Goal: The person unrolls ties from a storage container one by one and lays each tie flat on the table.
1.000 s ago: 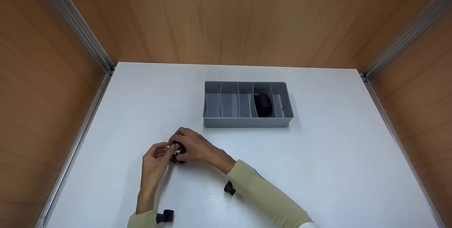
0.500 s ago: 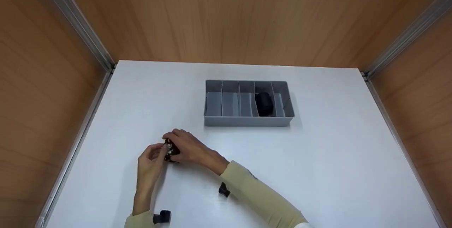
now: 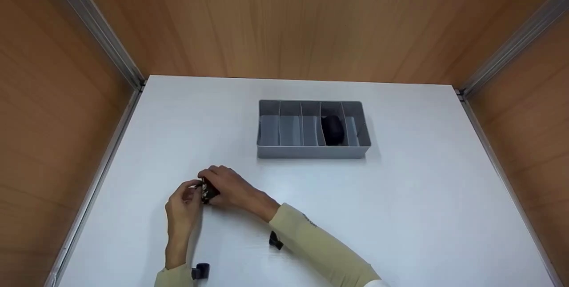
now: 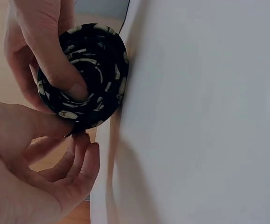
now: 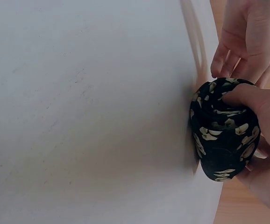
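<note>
A rolled-up necktie (image 4: 100,77), black with a cream pattern, stands on its side against the white tabletop, its spiral showing. My right hand (image 3: 231,189) grips the roll, with the thumb (image 4: 74,86) pressed into the coil and the fingers behind it. In the right wrist view, the patterned outer layer (image 5: 223,156) faces the camera. To the left, my left hand (image 3: 180,207) pinches the loose outer end of the necktie between thumb and fingers, low on the roll in the left wrist view.
Beyond the hands stands a grey tray (image 3: 311,152) with several narrow compartments. One compartment, right of the middle, holds a dark rolled item (image 3: 332,130). Wooden panels (image 3: 284,20) border the white table (image 3: 422,180) at the back and both sides.
Both hands have shifted a little to the left, carrying the necktie roll along. The grip of each hand looks much the same, and the tray has stayed put.
</note>
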The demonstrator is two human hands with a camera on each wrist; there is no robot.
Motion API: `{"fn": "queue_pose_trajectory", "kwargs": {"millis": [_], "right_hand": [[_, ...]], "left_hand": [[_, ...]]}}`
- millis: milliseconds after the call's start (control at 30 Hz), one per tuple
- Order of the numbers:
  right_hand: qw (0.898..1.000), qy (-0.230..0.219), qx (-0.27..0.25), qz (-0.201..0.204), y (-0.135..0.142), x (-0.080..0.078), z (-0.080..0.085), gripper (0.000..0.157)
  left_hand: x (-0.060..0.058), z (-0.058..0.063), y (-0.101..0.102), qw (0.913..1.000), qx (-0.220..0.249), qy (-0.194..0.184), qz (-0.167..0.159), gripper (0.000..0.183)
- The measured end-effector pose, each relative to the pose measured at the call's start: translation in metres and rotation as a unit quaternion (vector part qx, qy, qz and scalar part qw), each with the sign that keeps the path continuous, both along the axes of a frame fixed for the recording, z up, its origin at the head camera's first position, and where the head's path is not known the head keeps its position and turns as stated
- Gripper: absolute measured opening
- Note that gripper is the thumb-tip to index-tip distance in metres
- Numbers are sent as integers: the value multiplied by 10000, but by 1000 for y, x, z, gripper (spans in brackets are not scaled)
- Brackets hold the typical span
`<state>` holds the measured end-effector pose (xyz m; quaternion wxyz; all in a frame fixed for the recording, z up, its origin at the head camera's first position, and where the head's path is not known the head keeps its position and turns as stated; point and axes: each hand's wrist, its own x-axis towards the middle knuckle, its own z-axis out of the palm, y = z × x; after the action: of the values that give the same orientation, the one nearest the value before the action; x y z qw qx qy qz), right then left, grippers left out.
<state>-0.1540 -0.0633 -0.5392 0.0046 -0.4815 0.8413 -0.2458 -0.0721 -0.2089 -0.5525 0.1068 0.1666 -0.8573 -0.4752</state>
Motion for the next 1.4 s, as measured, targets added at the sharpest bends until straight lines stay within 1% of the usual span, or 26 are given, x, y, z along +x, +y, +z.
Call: {"fn": "queue_pose_trajectory", "kwargs": {"millis": [100, 300, 533, 733, 800, 867, 1100, 1333, 1400], "right_hand": [[10000, 66, -41, 41, 0, 0, -2, 54], [9998, -149, -106, 65, 2, -1, -3, 57], [9996, -254, -134, 72, 4, 0, -6, 56], [9992, -296, -214, 146, 7, -2, -8, 55], [9991, -326, -211, 170, 9, -3, -9, 57], [9990, -347, -193, 187, 11, -3, -10, 58], [9986, -420, -176, 278, 17, -4, -9, 61], [9984, -365, -176, 401, 23, -8, -9, 61], [9981, -382, -174, 447, 25, -9, -9, 63]], "left_hand": [[-2, -2, -3, 9996, -234, -116, -115, 22], [-5, -4, -8, 9979, -386, -391, -347, 25], [-7, 1, -6, 9934, -784, -652, -519, 27], [-10, 3, -5, 9903, -596, -731, -1022, 32], [-10, 3, -5, 9897, -544, -725, -1106, 33], [-10, 2, -6, 9900, -488, -722, -1109, 32], [-10, -1, -7, 9881, -635, -605, -1264, 31], [-10, 0, -6, 9884, -548, -744, -1207, 31], [-11, 0, -5, 9886, -547, -730, -1195, 30]]}}
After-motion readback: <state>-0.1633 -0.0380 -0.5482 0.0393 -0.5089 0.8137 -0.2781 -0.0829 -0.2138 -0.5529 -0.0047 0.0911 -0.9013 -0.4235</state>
